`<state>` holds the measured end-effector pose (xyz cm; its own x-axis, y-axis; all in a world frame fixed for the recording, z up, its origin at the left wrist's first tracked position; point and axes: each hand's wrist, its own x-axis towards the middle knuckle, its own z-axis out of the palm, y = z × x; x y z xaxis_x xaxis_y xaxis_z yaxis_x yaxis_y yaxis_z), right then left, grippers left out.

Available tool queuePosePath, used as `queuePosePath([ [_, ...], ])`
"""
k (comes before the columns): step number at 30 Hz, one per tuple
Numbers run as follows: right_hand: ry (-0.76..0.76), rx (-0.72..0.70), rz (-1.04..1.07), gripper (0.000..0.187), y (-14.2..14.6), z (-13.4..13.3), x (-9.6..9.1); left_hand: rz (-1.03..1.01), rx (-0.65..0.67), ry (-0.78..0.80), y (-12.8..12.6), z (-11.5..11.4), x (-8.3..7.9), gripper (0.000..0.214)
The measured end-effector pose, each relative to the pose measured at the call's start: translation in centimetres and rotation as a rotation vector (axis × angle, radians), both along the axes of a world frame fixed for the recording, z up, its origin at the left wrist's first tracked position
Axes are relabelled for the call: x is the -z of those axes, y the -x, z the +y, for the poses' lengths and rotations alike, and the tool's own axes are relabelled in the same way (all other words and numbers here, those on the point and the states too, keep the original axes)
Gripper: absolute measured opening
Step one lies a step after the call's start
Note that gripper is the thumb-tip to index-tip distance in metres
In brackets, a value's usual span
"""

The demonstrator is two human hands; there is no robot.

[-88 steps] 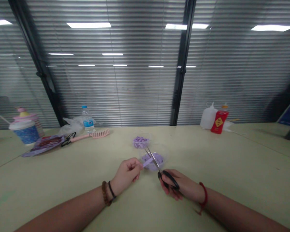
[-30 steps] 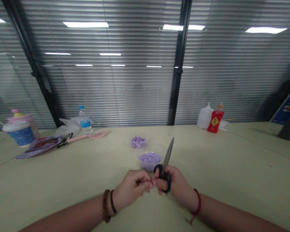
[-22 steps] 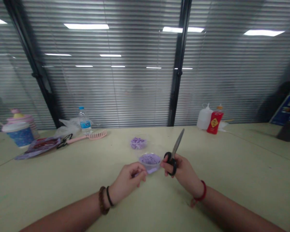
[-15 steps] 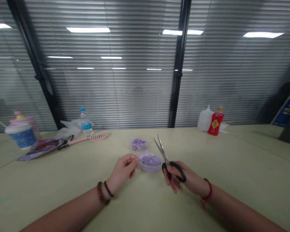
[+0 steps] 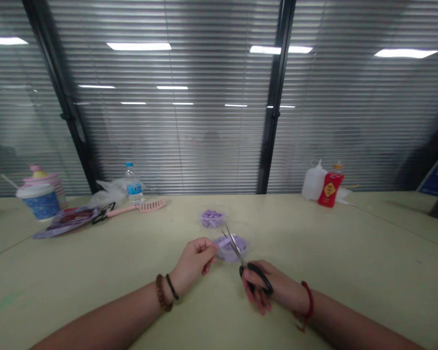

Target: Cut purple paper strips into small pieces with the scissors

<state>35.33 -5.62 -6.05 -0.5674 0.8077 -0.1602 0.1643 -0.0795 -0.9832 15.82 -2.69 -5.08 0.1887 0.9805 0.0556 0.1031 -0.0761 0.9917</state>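
Pinched between the thumb and finger of my left hand (image 5: 199, 255) is a thin purple strip (image 5: 224, 242), its free end pointing right. My right hand (image 5: 261, 282) has its fingers through the black handles of a pair of scissors (image 5: 237, 250). The blades are slightly parted and lie at the strip's free end; whether they touch it I cannot tell. Below both is a clear round bowl (image 5: 230, 257) with flat purple pieces. Just behind it stands a second clear bowl (image 5: 212, 224) holding small purple bits.
A pink hairbrush (image 5: 151, 205), a water bottle (image 5: 134, 187), a plastic bag and a blue cup (image 5: 40, 201) are at the back left. On the right stand a red bottle (image 5: 329, 189) and a white squeeze bottle (image 5: 314, 182). Blinds line the table's far edge.
The scissors have moved left and down to the strip, and their blades have closed somewhat. My left hand has shifted slightly right, with the strip now lower and pointing right. The view has shifted a little.
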Motion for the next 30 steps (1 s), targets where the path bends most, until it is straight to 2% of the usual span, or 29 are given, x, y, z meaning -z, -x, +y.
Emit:
queuePosePath([
  [30, -0.001, 0.094, -0.038, 0.056, 0.16, 0.16, 0.1, 0.013, 0.055, -0.003, 0.13, 0.17, 0.04, 0.027],
])
